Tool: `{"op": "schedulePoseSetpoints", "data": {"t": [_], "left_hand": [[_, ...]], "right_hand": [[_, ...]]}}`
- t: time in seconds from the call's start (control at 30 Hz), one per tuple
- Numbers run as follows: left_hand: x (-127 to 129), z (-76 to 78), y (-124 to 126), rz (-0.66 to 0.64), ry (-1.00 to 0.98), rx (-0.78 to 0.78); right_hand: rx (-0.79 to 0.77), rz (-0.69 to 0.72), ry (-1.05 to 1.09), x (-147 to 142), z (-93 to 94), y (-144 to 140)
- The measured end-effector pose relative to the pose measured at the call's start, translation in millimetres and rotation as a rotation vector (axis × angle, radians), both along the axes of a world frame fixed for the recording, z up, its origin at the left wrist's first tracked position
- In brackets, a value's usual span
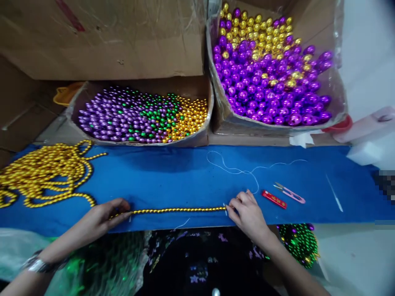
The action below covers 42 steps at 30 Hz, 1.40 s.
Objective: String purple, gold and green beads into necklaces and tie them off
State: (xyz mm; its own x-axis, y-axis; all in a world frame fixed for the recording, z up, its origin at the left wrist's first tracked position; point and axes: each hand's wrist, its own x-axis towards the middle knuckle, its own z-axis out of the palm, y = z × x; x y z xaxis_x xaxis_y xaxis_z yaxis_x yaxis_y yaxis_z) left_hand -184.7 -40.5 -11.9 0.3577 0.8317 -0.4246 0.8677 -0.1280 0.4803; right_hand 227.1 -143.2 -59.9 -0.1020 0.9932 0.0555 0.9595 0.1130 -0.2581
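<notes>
A strand of small gold beads [179, 210] runs straight between my two hands along the front of the blue cloth [160, 176]. My left hand [109, 213] pinches it at the left, where a short white mark shows on the cloth. At the other end, my right hand [245, 209] has its fingers closed on the strand beside a second white mark. Leftward, the strand runs on towards a heap of gold bead strands [52, 168]. A thin white thread [240, 170] curls over the cloth behind my right hand.
Right of my right hand lie a red packet [274, 199], pink-handled thread snips [290, 193] and a thin white tool [335, 195]. Behind stand one box [200, 137] of small purple, green and gold beads and another box [222, 119] of larger purple and gold ones.
</notes>
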Motion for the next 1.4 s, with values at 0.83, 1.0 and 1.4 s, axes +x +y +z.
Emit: {"op": "schedulePoseSetpoints", "data": {"t": [0.83,1.0,1.4], "left_hand": [[-3.1,14.1,-3.5,-0.191,-0.042,0.001],[8.4,16.8,1.4,-0.242,0.12,0.112],[94.1,43.4,70.4,-0.19,0.108,0.419]], "right_hand": [[0.013,0.118,0.003,7.6,-15.6,-7.5],[0.041,0.103,-0.027,9.5,-3.9,11.1],[0.154,-0.187,-0.066,35.8,36.3,129.9]]}}
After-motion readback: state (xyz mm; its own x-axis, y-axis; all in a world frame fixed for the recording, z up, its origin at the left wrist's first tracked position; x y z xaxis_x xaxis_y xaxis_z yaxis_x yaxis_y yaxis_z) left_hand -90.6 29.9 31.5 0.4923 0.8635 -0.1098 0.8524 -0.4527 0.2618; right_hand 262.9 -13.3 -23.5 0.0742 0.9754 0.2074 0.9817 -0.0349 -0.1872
